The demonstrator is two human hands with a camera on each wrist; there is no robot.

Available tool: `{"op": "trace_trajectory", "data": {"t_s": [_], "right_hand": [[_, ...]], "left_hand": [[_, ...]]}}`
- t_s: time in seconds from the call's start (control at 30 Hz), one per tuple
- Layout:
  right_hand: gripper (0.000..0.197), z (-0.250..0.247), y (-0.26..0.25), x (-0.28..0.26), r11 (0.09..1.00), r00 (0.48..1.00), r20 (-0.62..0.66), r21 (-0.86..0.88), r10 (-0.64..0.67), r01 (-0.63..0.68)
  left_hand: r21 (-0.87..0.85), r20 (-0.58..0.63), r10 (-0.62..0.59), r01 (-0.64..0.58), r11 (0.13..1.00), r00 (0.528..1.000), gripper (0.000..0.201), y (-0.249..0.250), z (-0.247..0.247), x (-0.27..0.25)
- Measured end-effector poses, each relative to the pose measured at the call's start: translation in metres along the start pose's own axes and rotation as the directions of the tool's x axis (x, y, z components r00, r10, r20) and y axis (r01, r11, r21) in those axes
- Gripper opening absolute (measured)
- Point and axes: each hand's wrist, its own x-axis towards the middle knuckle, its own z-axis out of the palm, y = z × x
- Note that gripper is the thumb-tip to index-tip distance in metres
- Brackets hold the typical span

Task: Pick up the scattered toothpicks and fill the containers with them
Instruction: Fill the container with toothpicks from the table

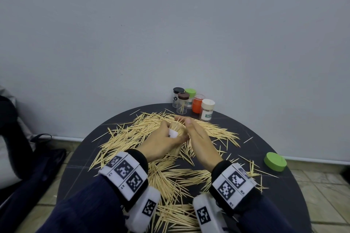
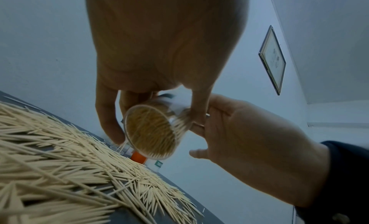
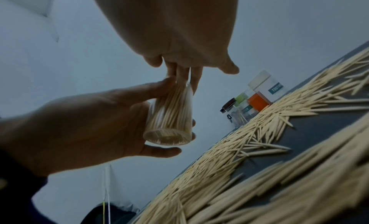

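1. The clear round plastic container [image 3: 169, 117], packed with pale wooden toothpicks, is gripped in the left hand [image 1: 162, 143], fingers and thumb curled round its wall, above the middle of the dark round desk [image 1: 284, 138]. That grip should be kept firm and the mouth held upward, since a tilt would probably spill the load.
2. The right hand [image 1: 197, 134] is held flat with straight fingers [image 3: 185, 76] laid against the toothpick tips at the mouth; nothing is grasped by it. The tips are best tapped down evenly with the flat fingers, not with one fingertip, so that no stick is bent or flicked out.
3. Pressure should be light: the container looks nearly full, and a tight bundle would likely jam.
4. The flat green round lid [image 1: 275, 161] lies at the desk's right edge, well apart, and would probably be fetched once the tips sit level.
5. The scattered loose toothpicks [image 1: 170, 176] cover much of the desk, and five more small jars [image 1: 193, 103] stand at the far edge, so much is judged left.
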Motion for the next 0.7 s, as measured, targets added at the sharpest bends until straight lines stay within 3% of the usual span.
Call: {"op": "trace_trajectory", "data": {"t_s": [0.6, 0.7], "right_hand": [[0.025, -0.0034, 0.0008, -0.0008, 0.994, 0.996, 0.013, -0.066, -0.089, 0.089], [0.027, -0.006, 0.0018, -0.001, 0.987, 0.992, 0.074, -0.116, -0.102, 0.11]], "left_hand": [[0.005, -0.078, 0.057, -0.057, 0.998, 0.995, 0.047, -0.0041, -0.0015, 0.0043], [-0.01, -0.101, 0.077, -0.078, 0.997, 0.992, 0.047, -0.0034, -0.0038, 0.004]]}}
